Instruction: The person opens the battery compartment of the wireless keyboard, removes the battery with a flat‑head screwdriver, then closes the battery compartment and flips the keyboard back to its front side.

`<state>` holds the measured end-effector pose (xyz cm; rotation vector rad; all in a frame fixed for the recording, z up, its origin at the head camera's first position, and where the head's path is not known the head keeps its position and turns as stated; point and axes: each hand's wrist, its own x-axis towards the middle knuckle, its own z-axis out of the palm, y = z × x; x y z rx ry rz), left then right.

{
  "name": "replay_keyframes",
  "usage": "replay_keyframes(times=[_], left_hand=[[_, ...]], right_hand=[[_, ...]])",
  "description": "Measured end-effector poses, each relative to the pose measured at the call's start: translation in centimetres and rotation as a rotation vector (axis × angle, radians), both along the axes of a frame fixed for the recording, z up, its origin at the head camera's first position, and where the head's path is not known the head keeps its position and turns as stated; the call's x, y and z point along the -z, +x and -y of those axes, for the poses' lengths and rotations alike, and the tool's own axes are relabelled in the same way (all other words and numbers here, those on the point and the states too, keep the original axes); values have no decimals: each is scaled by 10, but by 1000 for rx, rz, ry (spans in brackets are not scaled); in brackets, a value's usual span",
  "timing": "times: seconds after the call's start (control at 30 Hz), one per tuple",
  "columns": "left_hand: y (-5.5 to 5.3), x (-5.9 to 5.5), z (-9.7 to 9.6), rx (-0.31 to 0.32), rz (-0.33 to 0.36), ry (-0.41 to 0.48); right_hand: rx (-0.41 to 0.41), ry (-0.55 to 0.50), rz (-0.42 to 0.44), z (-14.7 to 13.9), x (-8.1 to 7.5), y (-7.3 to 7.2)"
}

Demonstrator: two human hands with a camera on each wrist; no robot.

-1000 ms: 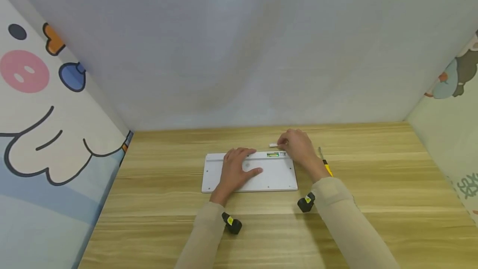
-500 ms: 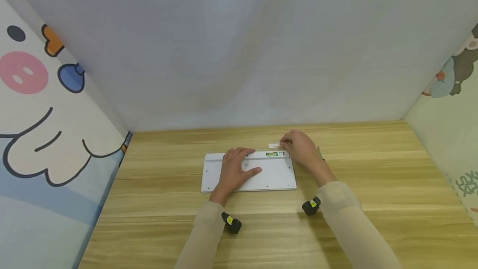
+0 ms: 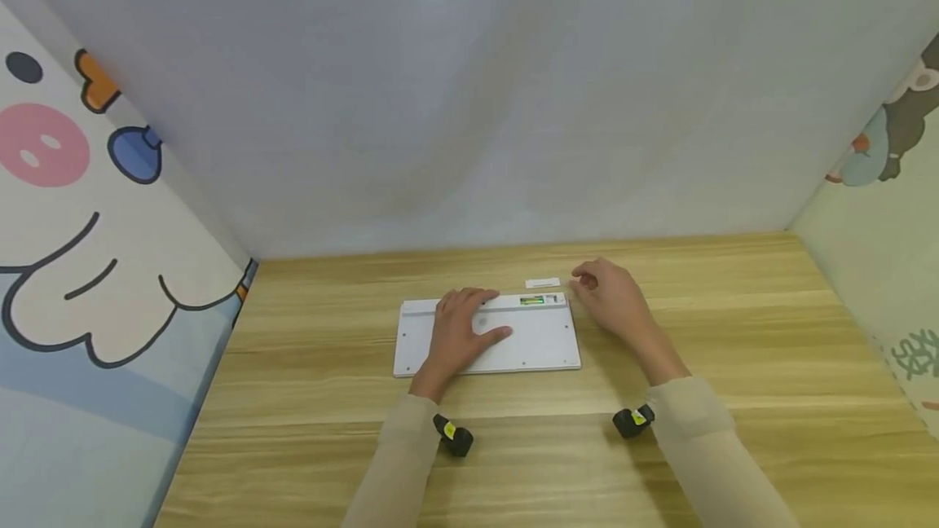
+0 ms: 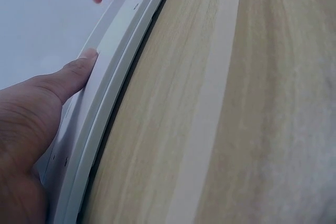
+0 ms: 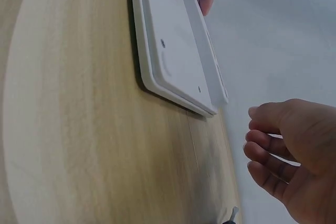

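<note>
A white keyboard lies underside up on the wooden table. Green shows in the battery compartment near its far right corner. My left hand rests on the keyboard, thumb on the flat underside and fingers reaching over the far edge. Just beyond the compartment a small white strip, apparently the battery cover, lies on the table. Right of that strip my right hand hovers with loosely bent fingers, nothing visible between them. In the right wrist view, the hand is apart from the keyboard.
A metal tip, seemingly a screwdriver's, shows at the bottom of the right wrist view; the right arm hides it in the head view. A grey-white wall rises behind the table. Printed cartoon panels stand on both sides.
My right hand has let go of the white strip and drawn away to the right, leaving it on the table. The screwdriver has passed out of sight behind that arm. The left hand stays put.
</note>
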<state>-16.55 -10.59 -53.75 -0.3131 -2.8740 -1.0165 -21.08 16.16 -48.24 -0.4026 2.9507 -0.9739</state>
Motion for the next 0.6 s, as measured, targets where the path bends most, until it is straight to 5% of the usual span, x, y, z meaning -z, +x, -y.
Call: replay_keyframes(times=[0.4,0.6], left_hand=[[-2,2,1,0,8,-2],[0,0,-1,0,-4,2]], right_hand=[[104,-4,40,-27,1,21],[135,-23,-16,-40,5,34]])
